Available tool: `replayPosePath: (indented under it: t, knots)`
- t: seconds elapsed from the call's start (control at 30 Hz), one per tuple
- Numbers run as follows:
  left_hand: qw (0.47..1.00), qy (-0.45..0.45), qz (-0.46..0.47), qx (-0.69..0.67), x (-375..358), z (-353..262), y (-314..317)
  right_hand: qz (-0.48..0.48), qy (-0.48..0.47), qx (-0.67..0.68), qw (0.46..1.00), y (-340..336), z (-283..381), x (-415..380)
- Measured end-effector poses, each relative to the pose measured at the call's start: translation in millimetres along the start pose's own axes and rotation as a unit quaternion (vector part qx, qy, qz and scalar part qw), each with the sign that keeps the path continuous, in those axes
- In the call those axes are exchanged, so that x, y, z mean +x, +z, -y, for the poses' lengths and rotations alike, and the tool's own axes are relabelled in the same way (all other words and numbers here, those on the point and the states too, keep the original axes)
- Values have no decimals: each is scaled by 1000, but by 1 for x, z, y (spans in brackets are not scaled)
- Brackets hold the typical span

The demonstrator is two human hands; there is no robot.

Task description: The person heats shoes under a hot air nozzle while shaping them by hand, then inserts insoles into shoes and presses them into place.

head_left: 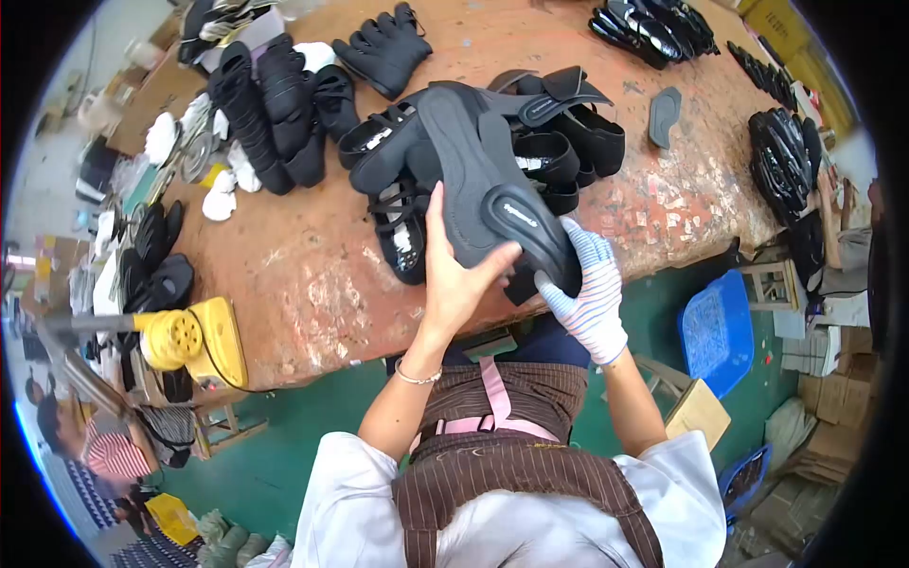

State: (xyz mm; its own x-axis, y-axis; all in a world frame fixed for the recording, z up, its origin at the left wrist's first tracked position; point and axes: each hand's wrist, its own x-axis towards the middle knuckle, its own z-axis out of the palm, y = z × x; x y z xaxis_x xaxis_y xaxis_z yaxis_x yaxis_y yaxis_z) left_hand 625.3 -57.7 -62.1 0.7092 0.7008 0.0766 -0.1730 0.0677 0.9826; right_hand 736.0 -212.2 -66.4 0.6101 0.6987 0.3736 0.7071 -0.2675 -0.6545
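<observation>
My bare left hand (457,279), with a bracelet at the wrist, grips the edge of a long black insole (453,142), thumb on top and fingers partly hidden below. My right hand (592,298), in a white glove with blue stripes, is closed on the heel end of a second black insole (544,251). That one has an oval heel pad with pale lettering and overlaps the first. Just beyond lie black strapped shoes (402,237) and glossy black shoes (547,156), partly covered by the insoles. Another insole piece (559,104) rests on them.
The worn table (312,312) carries black shoes (284,114) at the left, a single insole (665,115) and shoe piles (653,33) at the right. A yellow lamp-like device (218,341) stands at the left edge. A blue basket (717,331) is at right; another person (114,454) is at left.
</observation>
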Motion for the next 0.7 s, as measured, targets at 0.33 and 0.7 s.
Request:
replayPosePath:
  t: [0.33, 0.7]
  knots:
    - [968, -7, -222, 119, -85, -23, -189, 47, 257, 517, 815, -52, -11, -34]
    - [826, 149, -296, 457, -90, 68, -134, 51, -38, -223, 973, 106, 3, -73]
